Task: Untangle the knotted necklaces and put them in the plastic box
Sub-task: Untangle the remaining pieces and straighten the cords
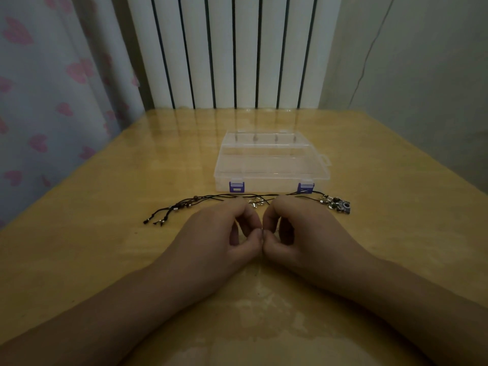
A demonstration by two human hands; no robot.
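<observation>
Black cord necklaces (211, 198) lie knotted in a line across the table, just in front of the box. Their beaded ends (169, 210) trail left, and a camera-shaped pendant (343, 206) with metal charms lies at the right. A small silver piece (254, 202) sits by my fingertips. The clear plastic box (272, 165) with purple latches is closed, behind the cords. My left hand (224, 233) and my right hand (298, 233) meet at the middle with curled fingers. Each pinches a thin, barely visible strand between thumb and forefinger.
The wooden table (105, 247) has a glossy top, with its far edge against a white radiator (237, 48). A curtain with pink hearts (52, 88) hangs at the left. A thin cable (367, 62) runs down the wall at the right.
</observation>
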